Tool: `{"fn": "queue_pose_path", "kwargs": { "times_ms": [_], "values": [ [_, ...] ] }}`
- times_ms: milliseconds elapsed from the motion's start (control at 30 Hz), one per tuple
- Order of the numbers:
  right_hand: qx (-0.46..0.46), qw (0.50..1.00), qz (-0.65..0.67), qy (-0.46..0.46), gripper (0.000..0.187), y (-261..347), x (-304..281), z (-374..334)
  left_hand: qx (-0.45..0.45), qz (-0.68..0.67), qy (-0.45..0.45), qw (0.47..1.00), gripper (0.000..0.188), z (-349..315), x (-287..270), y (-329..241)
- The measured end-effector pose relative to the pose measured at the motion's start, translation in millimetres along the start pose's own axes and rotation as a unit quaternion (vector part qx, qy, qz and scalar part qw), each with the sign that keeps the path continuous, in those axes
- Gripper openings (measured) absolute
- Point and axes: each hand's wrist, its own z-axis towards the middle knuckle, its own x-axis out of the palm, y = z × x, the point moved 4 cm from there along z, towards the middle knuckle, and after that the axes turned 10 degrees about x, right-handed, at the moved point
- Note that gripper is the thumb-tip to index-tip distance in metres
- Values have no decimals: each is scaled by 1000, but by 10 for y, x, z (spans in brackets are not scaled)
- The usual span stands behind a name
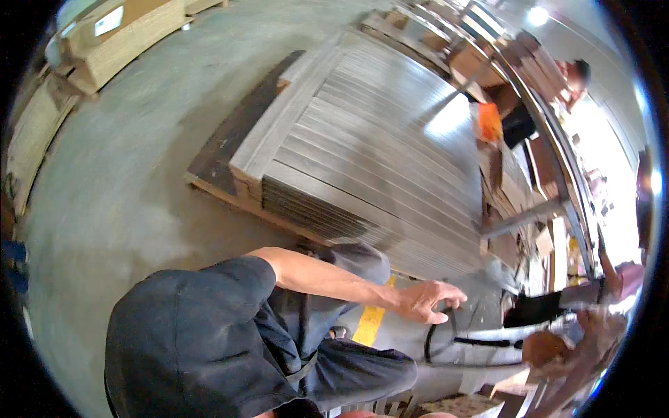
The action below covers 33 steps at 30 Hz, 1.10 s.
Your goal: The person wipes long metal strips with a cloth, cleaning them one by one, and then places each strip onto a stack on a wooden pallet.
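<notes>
My left arm, in a dark short sleeve, reaches across to the right. My left hand [426, 301] is curled at the top of a black hose loop [433, 340] and seems to grip it. A blurred hand low on the right, seemingly my right hand [543, 347], sits at the end of a black bar [488, 342]; its grip is too smeared to read. The hose lies on a grey metal surface [481, 310] in front of me. A yellow tag [369, 324] hangs by my grey trousers.
A wooden pallet [212, 164] carries a tall stack of grey slatted panels [369, 146] on the concrete floor [118, 209]. Cardboard-coloured stacks [115, 42] stand at the top left. Shelving with boxes and an orange item [490, 122] runs along the right, with one person [575, 73] beyond and another [627, 279] at the right edge.
</notes>
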Motion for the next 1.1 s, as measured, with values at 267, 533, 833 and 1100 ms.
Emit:
{"fn": "queue_pose_path", "kwargs": {
  "times_ms": [267, 533, 833, 1100],
  "values": [
    [52, 986, 159, -5, 28, 245, 1218, -451, 22, 107, 165, 980, 81, 151, -72, 396],
    [79, 961, 247, -92, 32, -955, 1581, -957, -133, 101, 16, 986, 37, -529, -320, 1018],
    [405, 826, 386, -70, 31, -1797, 1832, -1730, -138, 189, -15, 972, 31, -304, -177, 904],
    [144, 956, 228, -116, 50, -704, 1971, -1448, -3, 232, -22, 972, 23, -319, 147, 1014]
  ]
}}
